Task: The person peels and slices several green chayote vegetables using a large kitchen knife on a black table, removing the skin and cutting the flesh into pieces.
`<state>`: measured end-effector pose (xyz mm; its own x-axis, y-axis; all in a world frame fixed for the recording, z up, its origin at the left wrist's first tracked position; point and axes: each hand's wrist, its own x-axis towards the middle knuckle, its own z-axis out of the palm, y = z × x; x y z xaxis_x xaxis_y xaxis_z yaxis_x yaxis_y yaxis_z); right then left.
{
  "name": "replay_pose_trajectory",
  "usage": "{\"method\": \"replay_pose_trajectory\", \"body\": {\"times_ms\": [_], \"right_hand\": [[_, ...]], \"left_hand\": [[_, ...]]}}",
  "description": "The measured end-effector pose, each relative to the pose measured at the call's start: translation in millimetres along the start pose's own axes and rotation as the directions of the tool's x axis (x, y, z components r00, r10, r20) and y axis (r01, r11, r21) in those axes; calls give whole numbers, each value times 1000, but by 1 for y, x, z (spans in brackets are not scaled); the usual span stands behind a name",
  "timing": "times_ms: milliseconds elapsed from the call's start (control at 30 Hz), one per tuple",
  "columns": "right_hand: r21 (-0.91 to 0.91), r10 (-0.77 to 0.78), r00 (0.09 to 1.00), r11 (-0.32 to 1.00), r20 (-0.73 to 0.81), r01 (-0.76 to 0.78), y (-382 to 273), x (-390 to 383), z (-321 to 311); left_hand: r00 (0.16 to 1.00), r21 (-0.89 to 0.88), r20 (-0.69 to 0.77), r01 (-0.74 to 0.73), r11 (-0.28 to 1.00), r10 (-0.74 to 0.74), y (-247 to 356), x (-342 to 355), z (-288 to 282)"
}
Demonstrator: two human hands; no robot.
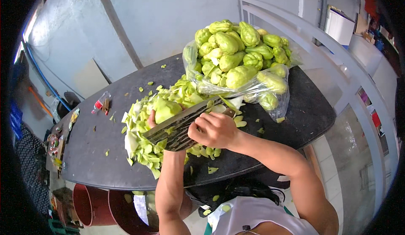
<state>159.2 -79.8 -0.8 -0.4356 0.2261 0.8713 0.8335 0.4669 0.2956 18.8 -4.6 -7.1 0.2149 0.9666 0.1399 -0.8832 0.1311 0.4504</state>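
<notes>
My right hand [216,129] is closed on the near right end of a wide, dark-bladed cleaver [175,133]; its grip hides the handle. Wet streaks and bits of green peel cling to the blade, which lies slanted across a pale green chayote [166,109]. Behind the blade my left hand [152,119] holds that chayote, with most of its fingers and palm hidden. Under and around both hands spreads a heap of green peelings and pale cut pieces [145,148].
A clear plastic bag [280,102] full of whole chayotes [240,76] stands at the back right of the black table [101,150]. Small wrappers [101,104] lie on the left. Red-brown tubs [95,205] stand below the front edge. A grey metal railing [337,49] runs along the right.
</notes>
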Motion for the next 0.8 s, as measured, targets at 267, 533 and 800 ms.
{"method": "replay_pose_trajectory", "body": {"times_ms": [267,533,800], "right_hand": [[-23,-3,1000,1000,-7,3,-4,2,-4],[-2,412,868,904,276,-429,49,-26,10],[150,87,995,984,58,-95,8,2,-7]], "left_hand": [[998,11,59,30,999,-31,6,-6,4],[989,71,-141,-38,997,47,7,-8,24],[999,144,30,-20,989,16,13,-12,14]]}}
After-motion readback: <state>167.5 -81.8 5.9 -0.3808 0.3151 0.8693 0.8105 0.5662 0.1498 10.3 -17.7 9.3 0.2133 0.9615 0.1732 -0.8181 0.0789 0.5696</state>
